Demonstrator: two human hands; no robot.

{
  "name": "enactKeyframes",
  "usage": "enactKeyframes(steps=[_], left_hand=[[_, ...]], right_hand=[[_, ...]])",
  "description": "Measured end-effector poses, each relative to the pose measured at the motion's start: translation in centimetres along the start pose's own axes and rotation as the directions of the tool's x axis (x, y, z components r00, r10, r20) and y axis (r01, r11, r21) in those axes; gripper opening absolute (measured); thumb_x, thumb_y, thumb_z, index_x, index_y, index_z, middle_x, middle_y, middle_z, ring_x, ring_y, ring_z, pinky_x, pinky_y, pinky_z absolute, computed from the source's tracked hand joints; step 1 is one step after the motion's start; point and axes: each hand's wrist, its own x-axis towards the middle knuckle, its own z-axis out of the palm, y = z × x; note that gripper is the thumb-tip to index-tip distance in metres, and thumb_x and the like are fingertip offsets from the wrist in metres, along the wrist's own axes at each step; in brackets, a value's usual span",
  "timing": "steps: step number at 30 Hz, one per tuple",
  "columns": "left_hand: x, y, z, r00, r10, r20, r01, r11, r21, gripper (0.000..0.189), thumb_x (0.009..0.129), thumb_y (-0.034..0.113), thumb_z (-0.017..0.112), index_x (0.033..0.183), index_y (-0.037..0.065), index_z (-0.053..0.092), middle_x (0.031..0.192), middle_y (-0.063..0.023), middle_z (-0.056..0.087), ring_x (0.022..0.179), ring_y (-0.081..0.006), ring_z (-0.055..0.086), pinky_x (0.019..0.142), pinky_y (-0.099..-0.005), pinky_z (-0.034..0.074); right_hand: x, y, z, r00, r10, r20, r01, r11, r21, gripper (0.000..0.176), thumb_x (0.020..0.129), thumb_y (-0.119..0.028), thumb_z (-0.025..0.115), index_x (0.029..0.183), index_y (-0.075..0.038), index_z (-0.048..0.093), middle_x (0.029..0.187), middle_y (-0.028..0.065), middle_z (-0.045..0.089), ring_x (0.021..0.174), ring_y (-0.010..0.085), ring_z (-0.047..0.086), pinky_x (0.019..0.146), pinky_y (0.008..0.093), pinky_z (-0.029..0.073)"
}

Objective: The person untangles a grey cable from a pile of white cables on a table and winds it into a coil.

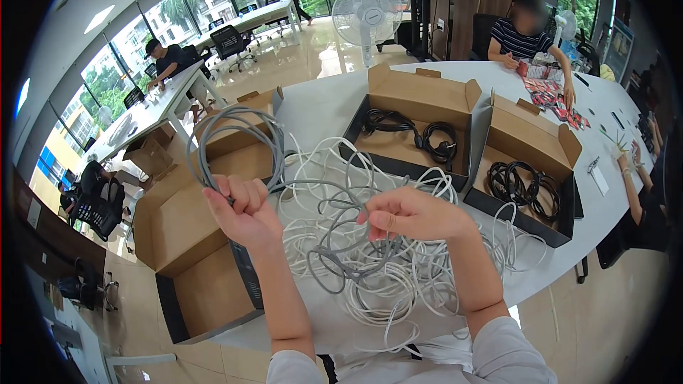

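My left hand [245,212] is closed around a looped grey cable [238,117], whose coils stand up above the fist. From there the cable runs right to my right hand [411,215], where thumb and fingers are pinched on a grey strand. Beneath and between the hands lies a tangled heap of white and grey cables [384,302] on the white table [320,89]. Some loose grey loops hang just below my right hand, over the heap.
Two open boxes [370,96] [491,206] hold black cables [523,186]. More open boxes [213,291] stand at the left. A person [526,35] sits at the far right side by red packets [551,96]; another person's arms [629,178] reach in at right. A fan [366,18] stands behind.
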Motion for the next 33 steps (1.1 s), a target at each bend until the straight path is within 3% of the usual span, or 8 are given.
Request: enactKeyframes(steps=[3,6,9,12,20,26,29,33], left_hand=[[-0.3,-0.1,0.1,0.997,0.065,0.050,-0.068,0.996,0.063,0.033,0.102,0.036,0.038,0.080,0.013,0.037,0.055,0.0062,0.018,0.047,-0.0057,0.013,0.049,-0.0257,0.016],[-0.9,-0.7,0.5,0.990,0.022,0.139,-0.038,0.992,0.117,0.036,0.101,0.040,0.039,0.078,0.013,0.036,0.053,0.0064,0.019,0.046,-0.0073,0.015,0.049,-0.0270,0.016],[-2.6,-2.7,1.3,0.982,0.031,0.188,-0.086,0.954,0.289,0.037,0.098,0.035,0.045,0.074,0.008,0.039,0.051,0.0013,0.029,0.042,-0.0136,0.024,0.046,-0.0304,0.021],[-3.9,-4.2,1.4,0.822,0.180,0.540,-0.537,0.560,0.631,0.034,0.092,0.024,0.049,0.065,0.005,0.040,0.051,-0.0056,0.034,0.043,-0.0224,0.035,0.044,-0.0342,0.026],[-3.5,-5.1,2.2,0.644,0.051,0.763,-0.588,0.672,0.451,0.019,0.074,0.015,0.056,0.061,0.004,0.048,0.049,-0.0066,0.039,0.040,-0.0261,0.038,0.042,-0.0351,0.030],[-3.2,-5.4,2.1,0.581,0.051,0.812,-0.621,0.672,0.403,0.015,0.067,0.015,0.057,0.059,0.006,0.049,0.050,-0.0050,0.043,0.040,-0.0241,0.041,0.043,-0.0326,0.034],[-3.2,-5.4,2.0,0.528,0.025,0.849,-0.623,0.691,0.367,0.013,0.063,0.015,0.058,0.059,0.007,0.049,0.050,-0.0044,0.046,0.041,-0.0234,0.043,0.044,-0.0314,0.036],[-3.7,-5.4,3.0,0.474,-0.063,0.879,-0.636,0.666,0.391,0.011,0.058,0.012,0.060,0.058,0.008,0.050,0.049,-0.0031,0.046,0.042,-0.0225,0.045,0.045,-0.0312,0.036]], right_hand=[[0.8,-0.1,0.8,0.988,-0.146,-0.054,0.154,0.962,0.224,0.025,0.096,-0.024,0.055,0.107,-0.001,0.057,0.088,0.0023,0.063,0.078,0.0083,0.058,0.071,0.0243,0.047],[1.7,0.3,1.2,0.926,-0.192,-0.324,0.346,0.776,0.528,0.021,0.097,-0.021,0.053,0.105,-0.003,0.057,0.088,0.0022,0.061,0.077,0.0098,0.058,0.072,0.0247,0.047],[1.3,-0.3,1.0,0.886,-0.165,-0.434,0.418,0.689,0.591,0.019,0.097,-0.020,0.051,0.103,-0.003,0.057,0.087,0.0022,0.060,0.074,0.0105,0.056,0.069,0.0254,0.047],[0.9,-0.5,0.7,0.833,-0.167,-0.528,0.488,0.672,0.557,0.022,0.098,-0.022,0.048,0.103,-0.002,0.057,0.091,0.0042,0.060,0.076,0.0126,0.058,0.073,0.0269,0.048],[-0.3,-1.5,-0.9,0.885,-0.048,-0.463,0.423,0.501,0.755,0.046,0.101,-0.041,0.036,0.118,-0.001,0.051,0.105,0.0096,0.063,0.094,0.0191,0.065,0.075,0.0306,0.054],[-2.4,0.0,-3.6,0.933,-0.062,-0.356,0.297,0.692,0.658,0.056,0.101,-0.048,0.031,0.122,0.000,0.050,0.104,0.0090,0.065,0.052,0.0068,0.045,0.048,0.0234,0.044],[-2.6,-1.2,-3.5,0.898,0.035,-0.439,0.242,0.794,0.558,0.059,0.101,-0.050,0.028,0.125,-0.001,0.051,0.107,0.0078,0.063,0.045,0.0048,0.029,0.042,0.0231,0.034],[-2.6,-1.1,-3.8,0.885,-0.007,-0.466,0.288,0.794,0.535,0.060,0.101,-0.050,0.029,0.128,0.000,0.050,0.105,0.0044,0.065,0.049,0.0057,0.038,0.048,0.0200,0.037]])
